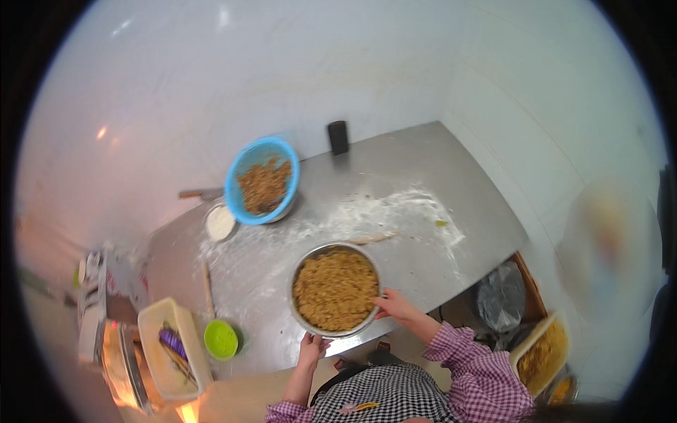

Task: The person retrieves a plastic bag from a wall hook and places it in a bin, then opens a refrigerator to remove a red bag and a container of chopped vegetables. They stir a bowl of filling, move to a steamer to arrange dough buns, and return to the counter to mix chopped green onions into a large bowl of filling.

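A round metal bowl (pixel 292 312) full of a yellow-brown crumbly mixture (pixel 336 288) is at the near edge of the metal table. My left hand (pixel 313 350) grips its near rim from below, and my right hand (pixel 389 305) holds its right side. Whether the bowl's base touches the table cannot be told. Partly behind the bowl lies a pale wooden rolling pin (pixel 373 238), beside scattered white flour (pixel 391 209). Farther back, a blue plastic basin (pixel 231 182) with a brown mixture stands tilted next to a small bowl of white powder (pixel 220 223).
A green bowl (pixel 221 340), a thin wooden stick (pixel 208 291) and a cream plastic bin (pixel 148 338) are at the left. A black upright object (pixel 338 137) stands by the wall. At the lower right is a tub (pixel 563 330) of yellowish food. A knife (pixel 198 194) lies behind the basin.
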Action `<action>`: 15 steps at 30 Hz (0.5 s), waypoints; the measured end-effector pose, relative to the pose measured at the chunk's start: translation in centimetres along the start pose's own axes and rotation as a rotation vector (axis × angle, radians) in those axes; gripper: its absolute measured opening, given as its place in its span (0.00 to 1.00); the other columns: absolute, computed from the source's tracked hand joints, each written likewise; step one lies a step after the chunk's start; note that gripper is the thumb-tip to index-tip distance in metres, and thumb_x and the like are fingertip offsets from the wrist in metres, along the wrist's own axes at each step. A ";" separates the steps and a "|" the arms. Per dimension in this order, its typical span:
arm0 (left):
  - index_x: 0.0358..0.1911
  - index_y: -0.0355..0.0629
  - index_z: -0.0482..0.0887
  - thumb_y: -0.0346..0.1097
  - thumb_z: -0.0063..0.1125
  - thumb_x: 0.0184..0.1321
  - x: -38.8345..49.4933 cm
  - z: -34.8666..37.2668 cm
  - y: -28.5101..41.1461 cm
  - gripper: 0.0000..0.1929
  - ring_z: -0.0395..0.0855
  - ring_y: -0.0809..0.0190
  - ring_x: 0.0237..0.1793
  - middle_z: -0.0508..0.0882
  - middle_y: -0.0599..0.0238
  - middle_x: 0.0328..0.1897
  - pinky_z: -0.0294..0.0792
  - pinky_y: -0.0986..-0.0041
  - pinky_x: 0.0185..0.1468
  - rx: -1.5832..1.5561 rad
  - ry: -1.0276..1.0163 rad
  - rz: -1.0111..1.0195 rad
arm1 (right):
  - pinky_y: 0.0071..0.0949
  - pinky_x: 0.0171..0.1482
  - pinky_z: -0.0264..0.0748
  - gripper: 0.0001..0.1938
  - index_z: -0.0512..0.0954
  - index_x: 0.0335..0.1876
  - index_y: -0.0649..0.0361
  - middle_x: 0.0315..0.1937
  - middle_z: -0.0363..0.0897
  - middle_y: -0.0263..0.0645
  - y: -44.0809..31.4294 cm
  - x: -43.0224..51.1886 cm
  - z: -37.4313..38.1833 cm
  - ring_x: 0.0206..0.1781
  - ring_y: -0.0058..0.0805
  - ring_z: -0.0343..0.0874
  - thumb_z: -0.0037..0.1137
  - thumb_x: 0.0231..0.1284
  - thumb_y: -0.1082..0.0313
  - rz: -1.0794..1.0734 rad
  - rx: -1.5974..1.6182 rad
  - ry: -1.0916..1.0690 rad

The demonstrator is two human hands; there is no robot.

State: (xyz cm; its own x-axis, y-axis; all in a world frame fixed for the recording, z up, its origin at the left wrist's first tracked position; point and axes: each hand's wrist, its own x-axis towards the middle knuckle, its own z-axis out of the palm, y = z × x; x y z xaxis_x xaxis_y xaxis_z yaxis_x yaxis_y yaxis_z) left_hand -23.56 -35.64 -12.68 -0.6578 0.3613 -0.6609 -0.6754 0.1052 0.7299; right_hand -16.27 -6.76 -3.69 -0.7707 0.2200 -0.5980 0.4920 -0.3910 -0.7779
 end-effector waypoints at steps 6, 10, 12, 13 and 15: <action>0.56 0.39 0.72 0.48 0.46 0.74 -3.1 1.0 -1.1 0.19 0.85 0.61 0.42 0.85 0.57 0.49 0.76 0.72 0.43 -0.042 -0.101 -0.125 | 0.21 0.25 0.75 0.15 0.75 0.43 0.61 0.31 0.79 0.34 3.8 -0.1 -0.9 0.24 0.20 0.77 0.65 0.62 0.60 -0.304 0.068 0.292; 0.57 0.39 0.74 0.47 0.46 0.74 -3.2 2.5 -0.9 0.19 0.84 0.61 0.43 0.85 0.55 0.52 0.75 0.70 0.46 0.186 -0.413 -0.304 | 0.19 0.20 0.62 0.15 0.75 0.27 0.58 0.17 0.71 0.25 5.8 -0.4 0.4 0.20 0.13 0.68 0.64 0.62 0.57 -0.450 0.032 0.351; 0.58 0.39 0.74 0.44 0.46 0.74 -2.9 3.7 -0.5 0.18 0.84 0.61 0.43 0.85 0.53 0.52 0.76 0.70 0.47 0.270 -0.527 -0.343 | 0.23 0.21 0.66 0.10 0.77 0.30 0.58 0.17 0.76 0.29 6.4 -1.1 1.4 0.19 0.18 0.72 0.62 0.63 0.61 -0.551 0.012 0.425; 0.58 0.38 0.74 0.44 0.45 0.74 -2.5 4.2 -0.5 0.19 0.85 0.61 0.42 0.85 0.52 0.52 0.76 0.70 0.47 0.300 -0.592 -0.334 | 0.29 0.31 0.72 0.04 0.79 0.34 0.57 0.22 0.80 0.32 6.3 -2.3 1.9 0.25 0.24 0.77 0.59 0.63 0.67 -0.533 -0.101 0.472; 0.60 0.37 0.71 0.51 0.41 0.74 -1.2 5.0 -1.1 0.24 0.82 0.57 0.51 0.80 0.47 0.58 0.74 0.64 0.56 0.340 -0.757 -0.332 | 0.55 0.64 0.65 0.18 0.83 0.49 0.50 0.51 0.83 0.41 8.1 -3.6 2.4 0.57 0.41 0.79 0.48 0.58 0.79 -0.591 -0.648 0.673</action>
State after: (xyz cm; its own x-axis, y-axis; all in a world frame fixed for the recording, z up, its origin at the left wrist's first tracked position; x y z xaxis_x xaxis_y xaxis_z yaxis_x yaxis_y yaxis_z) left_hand -20.37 -31.57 -11.83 0.0317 0.7656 -0.6426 -0.5771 0.5389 0.6136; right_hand -10.50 -12.90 -7.43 -0.6732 0.7360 0.0715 0.3894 0.4351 -0.8118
